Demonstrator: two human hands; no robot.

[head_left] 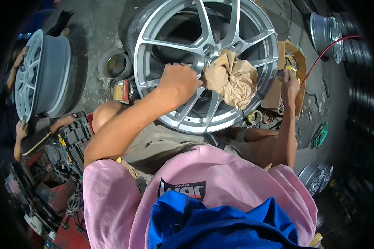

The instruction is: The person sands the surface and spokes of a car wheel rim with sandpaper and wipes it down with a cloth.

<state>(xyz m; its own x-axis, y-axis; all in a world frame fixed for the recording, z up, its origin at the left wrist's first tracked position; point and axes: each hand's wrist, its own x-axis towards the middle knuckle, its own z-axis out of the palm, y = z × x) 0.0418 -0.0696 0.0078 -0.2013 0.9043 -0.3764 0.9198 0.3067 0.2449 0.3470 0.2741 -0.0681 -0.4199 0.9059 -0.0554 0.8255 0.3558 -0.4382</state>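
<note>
A silver multi-spoke car wheel rim (214, 120) lies face up in front of me, tilted over a dark tyre. My left hand (180, 81) is closed in a fist over the spokes, just left of the hub. Its fingertips are hidden, so what it grips cannot be made out. Right beside it, a crumpled beige cloth (232, 79) rests across the hub and lower right spokes. My right hand (291, 85) is by the rim's right edge, over a cardboard box (274, 93). Its fingers are curled around something dark and small that I cannot identify.
Tape rolls (291, 62) sit in the box, and more rolls (257, 117) lie below it. A grey container (116, 65) and a red-and-tan tin (121, 91) stand left. Another person handles a second rim (33, 74). A toolbox (77, 139) and red hose (320, 56) flank me.
</note>
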